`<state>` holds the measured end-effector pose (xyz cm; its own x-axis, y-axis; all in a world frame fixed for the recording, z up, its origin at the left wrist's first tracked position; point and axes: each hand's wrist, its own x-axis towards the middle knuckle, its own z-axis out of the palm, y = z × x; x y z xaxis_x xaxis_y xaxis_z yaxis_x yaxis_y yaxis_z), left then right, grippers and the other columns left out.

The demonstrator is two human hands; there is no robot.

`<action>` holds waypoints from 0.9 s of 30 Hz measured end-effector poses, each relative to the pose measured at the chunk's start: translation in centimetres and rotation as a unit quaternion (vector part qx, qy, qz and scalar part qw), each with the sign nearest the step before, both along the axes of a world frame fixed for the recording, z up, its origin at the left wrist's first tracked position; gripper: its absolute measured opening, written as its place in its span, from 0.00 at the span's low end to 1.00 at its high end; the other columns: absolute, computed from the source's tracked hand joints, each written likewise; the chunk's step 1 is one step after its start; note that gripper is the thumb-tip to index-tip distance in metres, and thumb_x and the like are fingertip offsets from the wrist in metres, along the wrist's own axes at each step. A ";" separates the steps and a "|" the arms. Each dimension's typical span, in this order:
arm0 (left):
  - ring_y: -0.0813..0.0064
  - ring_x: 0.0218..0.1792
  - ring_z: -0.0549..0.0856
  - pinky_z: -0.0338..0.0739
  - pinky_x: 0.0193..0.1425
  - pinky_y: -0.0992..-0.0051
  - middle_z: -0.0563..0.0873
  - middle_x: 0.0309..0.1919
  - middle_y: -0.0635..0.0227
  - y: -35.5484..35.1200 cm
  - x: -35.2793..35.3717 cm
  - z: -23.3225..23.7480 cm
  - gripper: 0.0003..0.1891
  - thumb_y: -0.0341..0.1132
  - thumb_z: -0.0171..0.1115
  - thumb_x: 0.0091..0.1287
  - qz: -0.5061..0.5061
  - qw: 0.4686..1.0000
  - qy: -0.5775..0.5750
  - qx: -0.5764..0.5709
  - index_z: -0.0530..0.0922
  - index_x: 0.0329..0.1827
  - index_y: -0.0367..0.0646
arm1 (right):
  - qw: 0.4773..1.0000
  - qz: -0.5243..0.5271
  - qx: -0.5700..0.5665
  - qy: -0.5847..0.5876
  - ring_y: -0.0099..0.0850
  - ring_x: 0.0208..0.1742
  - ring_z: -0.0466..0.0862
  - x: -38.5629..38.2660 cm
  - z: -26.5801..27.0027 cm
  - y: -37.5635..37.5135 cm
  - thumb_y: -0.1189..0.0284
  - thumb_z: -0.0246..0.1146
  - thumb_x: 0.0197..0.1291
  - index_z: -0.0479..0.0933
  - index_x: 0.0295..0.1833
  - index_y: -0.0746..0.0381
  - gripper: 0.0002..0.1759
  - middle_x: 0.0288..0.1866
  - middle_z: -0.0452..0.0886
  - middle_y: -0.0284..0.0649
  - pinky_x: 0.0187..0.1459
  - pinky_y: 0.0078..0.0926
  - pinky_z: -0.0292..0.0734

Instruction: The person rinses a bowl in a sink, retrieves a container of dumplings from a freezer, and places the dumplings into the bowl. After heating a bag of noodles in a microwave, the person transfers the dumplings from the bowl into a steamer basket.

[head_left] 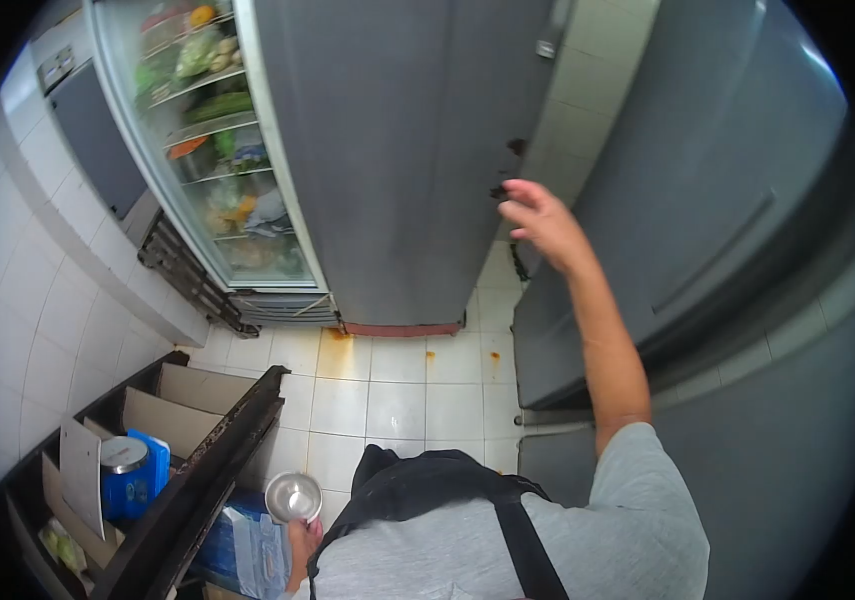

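Note:
Down at my left side, my left hand (301, 548) is closed on a round stainless steel bowl (294, 494), its shiny inside facing up. My right arm stretches forward, and my right hand (538, 220) is raised in front of the tall grey side panel (398, 170) of a refrigerator. Its fingers are apart and slightly bent. The fingertips overlap the panel's right edge in this view, right by a small dark fitting (498, 191). Nothing shows between those fingers.
A glass-front fridge (210, 150) with vegetables on its shelves stands ahead. To the right are large grey cabinets (708, 190). A dark rack (238, 430) at lower left holds a blue container (128, 490) and cardboard dividers. Blue-wrapped packs (243, 550) sit beside it. White floor tiles (395, 408) have rust stains.

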<state>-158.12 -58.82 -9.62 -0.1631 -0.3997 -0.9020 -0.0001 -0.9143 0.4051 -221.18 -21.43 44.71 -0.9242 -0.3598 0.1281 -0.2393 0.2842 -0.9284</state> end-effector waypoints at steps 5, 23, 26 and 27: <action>0.53 0.51 0.91 0.83 0.57 0.57 0.83 0.46 0.61 -3.6 -10.8 4.5 0.12 0.29 0.55 0.67 0.086 0.996 0.032 -0.021 0.74 0.52 0.37 | 0.982 -0.137 -0.123 0.048 0.34 0.70 0.77 -9.4 1.1 1.5 0.53 0.71 0.68 0.71 0.77 0.58 0.38 0.75 0.74 0.46 0.59 0.31 0.76; 0.57 0.52 0.90 0.82 0.55 0.61 0.83 0.43 0.63 13.8 -15.2 16.1 0.06 0.31 0.60 0.62 0.264 0.958 -0.079 -0.077 0.75 0.40 0.42 | 0.913 -0.229 -0.247 0.230 0.29 0.50 0.74 -28.8 -3.0 -3.5 0.42 0.61 0.76 0.73 0.57 0.71 0.36 0.47 0.75 0.37 0.59 0.29 0.70; 0.56 0.52 0.89 0.82 0.56 0.59 0.83 0.45 0.63 14.4 -16.1 15.8 0.07 0.30 0.59 0.62 0.231 0.970 -0.042 -0.070 0.75 0.42 0.42 | 0.917 -0.235 -0.225 0.232 0.28 0.49 0.73 -27.7 -2.7 -3.3 0.42 0.61 0.76 0.73 0.56 0.70 0.36 0.46 0.74 0.37 0.55 0.29 0.71; 0.56 0.52 0.89 0.82 0.56 0.59 0.83 0.45 0.63 14.4 -16.7 15.8 0.07 0.30 0.59 0.62 0.231 0.970 -0.036 -0.071 0.75 0.42 0.42 | 0.922 -0.234 -0.204 0.229 0.28 0.49 0.74 -27.1 -2.7 -3.0 0.43 0.62 0.76 0.73 0.56 0.70 0.35 0.46 0.74 0.38 0.54 0.29 0.71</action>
